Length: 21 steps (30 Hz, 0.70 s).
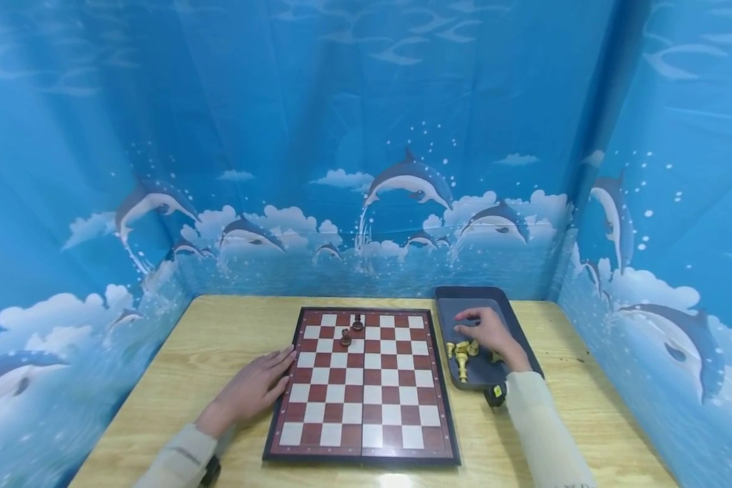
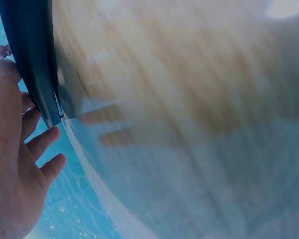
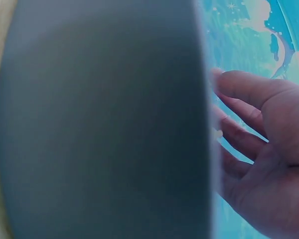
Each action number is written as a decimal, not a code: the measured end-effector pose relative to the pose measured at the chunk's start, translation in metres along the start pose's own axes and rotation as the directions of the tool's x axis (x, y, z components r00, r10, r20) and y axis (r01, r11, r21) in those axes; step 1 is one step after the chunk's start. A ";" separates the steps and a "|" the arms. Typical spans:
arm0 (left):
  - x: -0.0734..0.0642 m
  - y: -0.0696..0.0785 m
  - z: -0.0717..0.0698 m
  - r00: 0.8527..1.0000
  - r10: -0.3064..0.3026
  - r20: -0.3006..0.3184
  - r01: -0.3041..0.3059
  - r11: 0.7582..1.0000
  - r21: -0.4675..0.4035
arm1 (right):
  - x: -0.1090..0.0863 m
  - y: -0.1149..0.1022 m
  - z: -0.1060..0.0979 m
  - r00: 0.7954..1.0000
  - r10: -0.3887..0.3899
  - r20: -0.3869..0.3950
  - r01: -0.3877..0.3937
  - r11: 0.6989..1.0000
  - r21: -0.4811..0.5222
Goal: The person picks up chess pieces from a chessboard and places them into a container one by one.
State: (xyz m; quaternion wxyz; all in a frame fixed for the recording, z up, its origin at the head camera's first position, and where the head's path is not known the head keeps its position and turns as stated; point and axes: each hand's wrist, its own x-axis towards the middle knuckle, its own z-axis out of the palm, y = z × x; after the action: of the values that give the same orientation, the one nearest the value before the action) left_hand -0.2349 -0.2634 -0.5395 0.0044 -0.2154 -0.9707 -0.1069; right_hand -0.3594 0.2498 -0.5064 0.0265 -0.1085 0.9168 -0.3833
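Board [image 1: 390, 393] taken as landmark, laid flat on table [image 1: 244, 322], squares up, fold line running down its middle. Left edge of board is touched by left hand [image 1: 253, 386]; fingers are loosely extended, grip is slack, rim just touched rather than clasped. Same edge is seen in left wrist view, blurred, with fingers spread beside it. Tray [image 1: 476, 375] is set just right of board, lengthwise along its right edge; whether the two touch cannot be told. Over tray, right of board's far part, right hand [image 1: 488, 332] is held, fingertips pointed toward board, thumb and fingers bent and parted, grip released. Contact between hand and tray cannot be told; in right wrist view fingers are partly hidden by tray's blurred side. Yellow pieces [image 1: 462, 367] are clustered inside tray, mostly on the side toward board, one partly covered by right wrist. Two dark pieces [image 1: 357, 324] are stood upright on board, left of the fold, at the far end; one is placed slightly nearer and farther left. Beyond board, a blue dolphin curtain [image 1: 317, 135] is hung. Pale sleeves [image 1: 543, 427] are worn.
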 end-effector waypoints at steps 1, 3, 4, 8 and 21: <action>0.000 0.000 0.000 1.000 0.002 -0.003 -0.002 1.000 -0.002 | 0.000 -0.001 0.000 1.000 -0.003 -0.001 0.003 1.000 0.002; 0.000 0.000 0.000 1.000 0.004 -0.007 -0.004 1.000 -0.001 | 0.000 -0.002 0.000 1.000 -0.021 0.001 0.021 1.000 -0.005; 0.000 -0.001 0.000 1.000 0.006 -0.010 -0.006 1.000 0.001 | 0.000 -0.002 0.000 1.000 -0.027 0.001 0.027 1.000 -0.003; 0.000 -0.001 0.001 1.000 0.014 -0.019 -0.014 1.000 0.004 | 0.001 -0.004 0.001 0.999 -0.045 -0.005 0.045 0.999 0.010; -0.001 -0.001 0.001 1.000 -0.001 -0.016 0.001 1.000 -0.005 | 0.004 -0.020 0.002 0.993 -0.120 0.024 0.118 0.992 0.054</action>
State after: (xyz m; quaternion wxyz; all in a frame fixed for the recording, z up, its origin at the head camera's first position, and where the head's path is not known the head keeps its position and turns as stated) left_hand -0.2344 -0.2641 -0.5405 0.0117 -0.2139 -0.9705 -0.1108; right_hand -0.3599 0.2335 -0.4939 0.0189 -0.1674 0.8980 -0.4065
